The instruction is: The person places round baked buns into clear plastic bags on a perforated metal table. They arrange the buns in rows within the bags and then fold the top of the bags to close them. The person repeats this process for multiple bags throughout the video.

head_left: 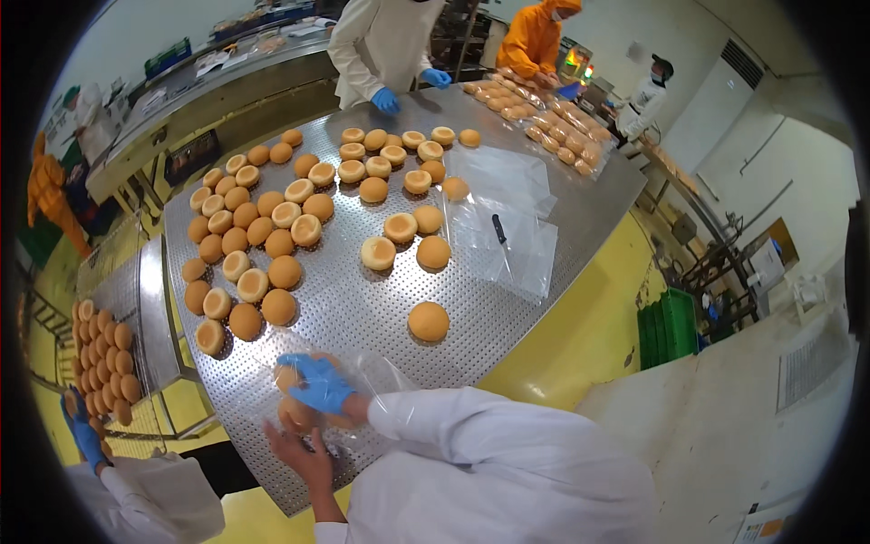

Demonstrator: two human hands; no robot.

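Note:
My right hand (317, 384), in a blue glove, is under clear plastic of a bag (372, 367), its fingers curved over a bun (287, 378) among several in that bag. Just below, my left hand (299, 453), ungloved, has spread fingers against the bag’s near side; whether they press on it is unclear. Many round buns (280, 306), some pale side up, lie across the perforated steel table (507, 317). A black-handled knife (498, 228) rests on flat clear bags (503, 254) to the right.
Co-workers stand at the far side, one in white (372, 50), one in orange (526, 41), beside bagged buns (566, 136). At lower left another person’s gloved hand (83, 431) is by a bun-laden rack (113, 363). Green crates (666, 331) stand right of the table.

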